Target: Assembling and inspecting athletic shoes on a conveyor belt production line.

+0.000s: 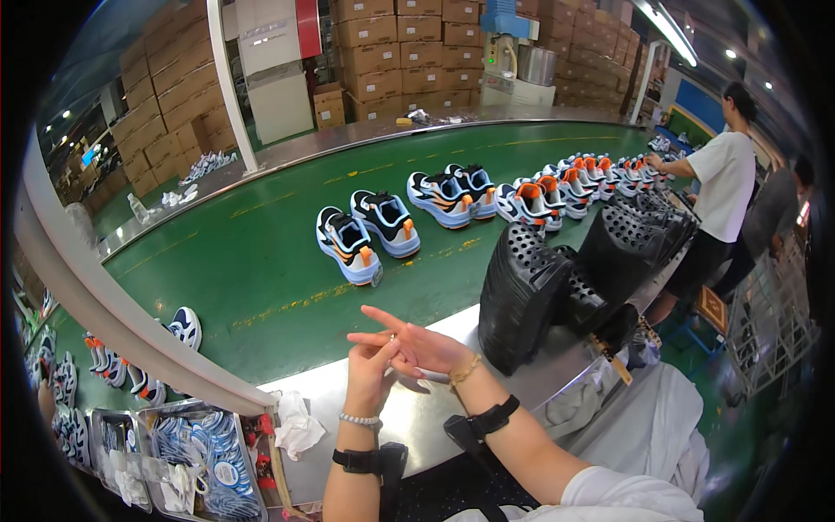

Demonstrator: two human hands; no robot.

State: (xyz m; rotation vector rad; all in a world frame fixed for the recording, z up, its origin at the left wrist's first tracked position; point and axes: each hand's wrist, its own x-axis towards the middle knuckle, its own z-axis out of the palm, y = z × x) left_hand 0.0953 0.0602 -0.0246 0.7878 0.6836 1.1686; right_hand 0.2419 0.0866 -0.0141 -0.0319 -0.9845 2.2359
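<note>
My two hands meet above the bare metal ledge (404, 439) at the near edge of the green conveyor belt (261, 287). My left hand (370, 372) has its thumb and fingers closed round a finger of my right hand (435, 350). The right hand's index finger points out to the left, and its fingers are apart. A small ring-like glint shows where the hands touch; part of the fingers is hidden there. Beyond them on the belt stands a pair of blue, white and black sneakers with orange heel tabs, the left shoe (346, 246) and the right shoe (385, 224).
Black perforated shoe forms (522, 296) stand close on my right. More sneakers (565, 187) line the belt toward a person (722, 174) in white. At lower left, trays hold blue-white tags (209, 461), beside crumpled paper (297, 424). A white post (130, 304) rises on my left.
</note>
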